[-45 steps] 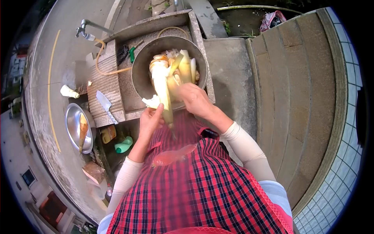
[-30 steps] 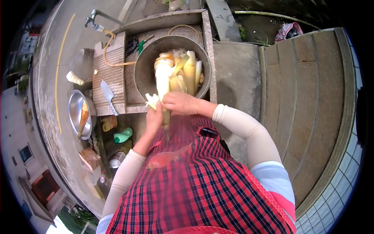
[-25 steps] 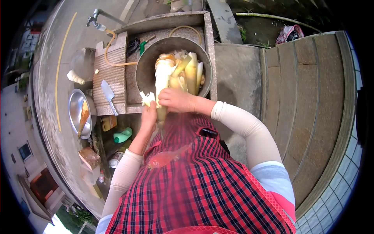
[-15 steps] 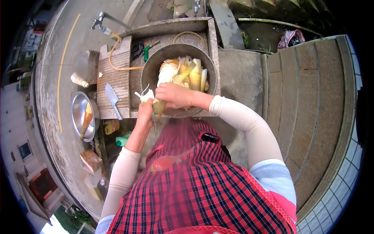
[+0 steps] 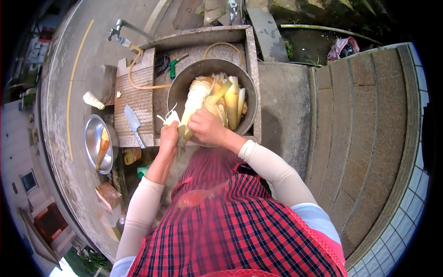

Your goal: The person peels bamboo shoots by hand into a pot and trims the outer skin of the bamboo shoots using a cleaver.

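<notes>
My left hand (image 5: pixel 169 136) is closed round a bamboo shoot (image 5: pixel 172 118) at the near left rim of a large metal pot (image 5: pixel 249 78). Thin white strips hang from its upper end. My right hand (image 5: pixel 206 127) is closed on the greenish husk (image 5: pixel 184 134) of this shoot, just beside my left hand; the fingertips are partly hidden. Several pale and yellow-green bamboo shoots (image 5: pixel 232 99) lie in the pot. One whitish peeled shoot (image 5: pixel 195 98) rests right behind my right hand.
A cleaver (image 5: pixel 132 119) lies on the ribbed stone slab (image 5: pixel 122 87) at left. A steel basin (image 5: pixel 90 127) holds a brown-husked bamboo shoot (image 5: pixel 102 150). A tap (image 5: pixel 119 33) feeds an orange hose (image 5: pixel 131 76); a green nozzle (image 5: pixel 173 68) lies in the stone sink (image 5: pixel 198 34).
My right hand has moved slightly down, its fingers now curled tighter by the husk. My left hand has stayed close to the same place. The whole view has shifted a little.
</notes>
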Demonstrator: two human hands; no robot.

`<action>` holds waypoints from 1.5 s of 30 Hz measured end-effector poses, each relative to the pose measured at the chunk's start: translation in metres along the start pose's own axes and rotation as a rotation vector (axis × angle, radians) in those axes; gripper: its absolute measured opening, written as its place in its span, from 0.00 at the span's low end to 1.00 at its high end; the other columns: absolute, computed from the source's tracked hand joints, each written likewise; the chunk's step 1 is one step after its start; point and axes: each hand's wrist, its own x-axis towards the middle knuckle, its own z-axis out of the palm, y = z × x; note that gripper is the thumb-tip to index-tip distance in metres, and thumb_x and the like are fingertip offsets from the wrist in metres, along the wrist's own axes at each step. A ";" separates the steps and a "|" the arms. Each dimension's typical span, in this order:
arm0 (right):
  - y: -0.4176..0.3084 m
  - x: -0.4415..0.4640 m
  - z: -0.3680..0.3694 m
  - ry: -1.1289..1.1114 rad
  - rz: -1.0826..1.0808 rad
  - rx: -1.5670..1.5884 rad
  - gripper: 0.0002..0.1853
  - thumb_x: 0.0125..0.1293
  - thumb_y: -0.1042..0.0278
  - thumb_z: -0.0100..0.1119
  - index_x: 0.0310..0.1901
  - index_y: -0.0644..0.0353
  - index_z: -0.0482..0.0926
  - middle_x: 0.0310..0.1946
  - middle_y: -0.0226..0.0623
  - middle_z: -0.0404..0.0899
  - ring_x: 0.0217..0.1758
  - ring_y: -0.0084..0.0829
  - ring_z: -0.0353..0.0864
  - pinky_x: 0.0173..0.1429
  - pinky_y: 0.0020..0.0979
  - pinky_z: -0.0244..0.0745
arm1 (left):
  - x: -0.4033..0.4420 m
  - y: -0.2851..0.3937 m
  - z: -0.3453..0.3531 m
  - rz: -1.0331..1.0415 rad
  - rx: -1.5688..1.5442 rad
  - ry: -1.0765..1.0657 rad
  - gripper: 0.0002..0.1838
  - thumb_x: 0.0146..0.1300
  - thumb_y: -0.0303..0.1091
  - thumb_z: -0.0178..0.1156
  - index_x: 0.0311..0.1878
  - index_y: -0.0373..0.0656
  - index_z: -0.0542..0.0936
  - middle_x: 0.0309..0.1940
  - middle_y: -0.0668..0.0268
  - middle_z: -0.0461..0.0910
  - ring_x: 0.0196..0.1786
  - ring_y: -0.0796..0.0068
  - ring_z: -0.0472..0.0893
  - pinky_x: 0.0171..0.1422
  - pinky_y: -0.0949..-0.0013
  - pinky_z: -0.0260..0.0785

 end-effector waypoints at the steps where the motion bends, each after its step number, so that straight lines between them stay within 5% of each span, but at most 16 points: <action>1: -0.004 -0.001 0.001 0.023 0.018 -0.014 0.10 0.40 0.71 0.60 0.26 0.57 0.70 0.25 0.32 0.65 0.33 0.35 0.68 0.38 0.34 0.65 | 0.000 -0.001 -0.001 -0.004 -0.009 -0.008 0.16 0.64 0.40 0.51 0.30 0.34 0.77 0.24 0.64 0.76 0.21 0.74 0.75 0.21 0.69 0.65; 16: -0.033 -0.026 0.033 0.212 0.263 -0.028 0.10 0.36 0.78 0.59 0.23 0.59 0.69 0.23 0.36 0.65 0.29 0.40 0.68 0.34 0.36 0.66 | 0.007 -0.033 -0.017 -0.123 -0.011 0.009 0.16 0.64 0.41 0.52 0.31 0.37 0.78 0.20 0.64 0.76 0.16 0.73 0.72 0.17 0.70 0.61; 20: -0.045 -0.034 0.032 0.267 0.431 0.050 0.12 0.38 0.81 0.60 0.27 0.60 0.70 0.25 0.39 0.69 0.32 0.43 0.72 0.35 0.38 0.69 | 0.008 -0.037 -0.013 -0.232 -0.160 -0.067 0.13 0.66 0.38 0.48 0.33 0.39 0.77 0.20 0.65 0.75 0.16 0.73 0.72 0.14 0.71 0.59; 22: -0.063 -0.037 0.034 0.356 0.684 0.171 0.13 0.41 0.80 0.63 0.30 0.62 0.70 0.27 0.42 0.71 0.34 0.46 0.74 0.36 0.40 0.70 | -0.001 -0.009 -0.012 -0.515 -0.615 -0.232 0.13 0.69 0.35 0.42 0.39 0.38 0.74 0.24 0.64 0.75 0.18 0.72 0.73 0.14 0.75 0.61; 24: -0.063 -0.040 0.032 0.354 0.709 0.230 0.14 0.42 0.79 0.65 0.31 0.62 0.70 0.27 0.41 0.71 0.35 0.45 0.74 0.36 0.39 0.69 | -0.014 0.007 -0.006 -0.501 -0.547 -0.162 0.13 0.70 0.35 0.41 0.41 0.37 0.74 0.26 0.62 0.75 0.18 0.72 0.73 0.15 0.75 0.64; 31: -0.047 -0.042 -0.022 0.061 0.445 0.169 0.18 0.41 0.68 0.72 0.32 0.60 0.72 0.28 0.38 0.70 0.35 0.42 0.73 0.37 0.38 0.68 | -0.015 -0.032 -0.014 -0.550 -0.636 -0.437 0.16 0.71 0.38 0.42 0.45 0.34 0.72 0.28 0.61 0.73 0.21 0.76 0.70 0.16 0.80 0.62; 36: -0.054 -0.035 -0.075 -0.125 0.518 0.252 0.20 0.41 0.66 0.73 0.31 0.62 0.71 0.27 0.41 0.71 0.34 0.45 0.73 0.36 0.38 0.68 | -0.045 -0.048 -0.009 -0.809 -0.818 -0.732 0.25 0.71 0.44 0.37 0.52 0.27 0.70 0.35 0.54 0.75 0.23 0.79 0.65 0.20 0.79 0.57; 41: -0.057 -0.026 -0.109 -0.279 0.475 0.118 0.20 0.41 0.69 0.72 0.35 0.63 0.73 0.30 0.42 0.75 0.36 0.46 0.76 0.38 0.38 0.71 | -0.071 -0.040 -0.026 -0.713 -0.632 -0.839 0.35 0.70 0.57 0.37 0.44 0.27 0.77 0.31 0.53 0.79 0.19 0.76 0.68 0.19 0.76 0.59; 45: -0.063 -0.022 -0.118 -0.403 0.398 0.074 0.19 0.42 0.70 0.70 0.38 0.62 0.75 0.33 0.40 0.76 0.40 0.45 0.77 0.41 0.40 0.72 | -0.041 -0.048 -0.049 -0.347 -0.334 -0.490 0.26 0.69 0.52 0.47 0.38 0.34 0.79 0.28 0.58 0.81 0.22 0.76 0.75 0.24 0.78 0.63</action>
